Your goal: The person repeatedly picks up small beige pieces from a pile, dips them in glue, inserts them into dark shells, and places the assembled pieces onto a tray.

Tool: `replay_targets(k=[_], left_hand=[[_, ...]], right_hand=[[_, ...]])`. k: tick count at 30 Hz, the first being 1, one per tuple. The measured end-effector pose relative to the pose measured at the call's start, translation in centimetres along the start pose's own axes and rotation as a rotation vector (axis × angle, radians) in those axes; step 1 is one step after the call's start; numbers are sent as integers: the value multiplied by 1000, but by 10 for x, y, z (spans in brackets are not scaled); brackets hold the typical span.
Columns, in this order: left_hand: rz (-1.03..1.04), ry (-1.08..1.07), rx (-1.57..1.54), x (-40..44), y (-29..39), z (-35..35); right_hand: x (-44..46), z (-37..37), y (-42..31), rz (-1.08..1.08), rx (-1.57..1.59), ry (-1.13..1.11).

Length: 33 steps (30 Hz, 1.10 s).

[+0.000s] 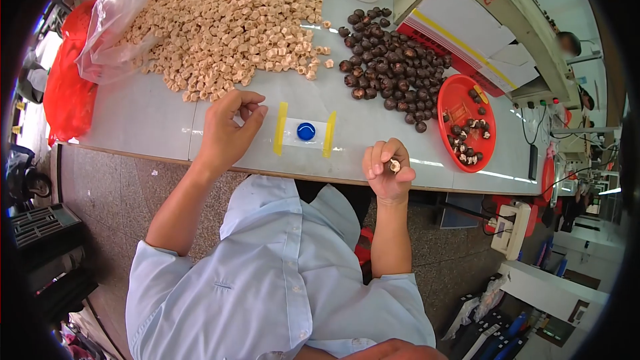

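My right hand (389, 172) is raised over the table's front edge. Its fingers are closed around a dark brown ball (395, 166) with a pale part showing on the side facing me. My left hand (230, 127) is over the table at the left, fingers bent, with a gap between thumb and forefinger and nothing visible in them. It is nearest to a heap of small beige cube-like pieces (233, 20). Between my hands, a blue round cap (306, 131) sits on a white patch held by yellow tape strips (281, 128).
Many dark brown balls (390, 60) lie loose at the back right. Beside them, a red oval tray (490, 135) holds several balls with pale parts. A machine housing (527, 13) stands behind. Clear plastic (113, 40) and a red bag (70, 87) are at the left.
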<state>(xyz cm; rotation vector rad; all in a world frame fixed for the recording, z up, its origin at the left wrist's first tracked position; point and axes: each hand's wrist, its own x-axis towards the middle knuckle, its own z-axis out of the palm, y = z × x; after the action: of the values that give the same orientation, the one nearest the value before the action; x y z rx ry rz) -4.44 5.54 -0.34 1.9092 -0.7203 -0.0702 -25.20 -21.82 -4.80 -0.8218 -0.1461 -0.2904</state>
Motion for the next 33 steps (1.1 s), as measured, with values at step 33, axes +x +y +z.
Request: replay_targets(k=[33], left_hand=[[308,-39,769,-3,-10,-38]], right_hand=[[46,-23,-99,-452,-2105,469]])
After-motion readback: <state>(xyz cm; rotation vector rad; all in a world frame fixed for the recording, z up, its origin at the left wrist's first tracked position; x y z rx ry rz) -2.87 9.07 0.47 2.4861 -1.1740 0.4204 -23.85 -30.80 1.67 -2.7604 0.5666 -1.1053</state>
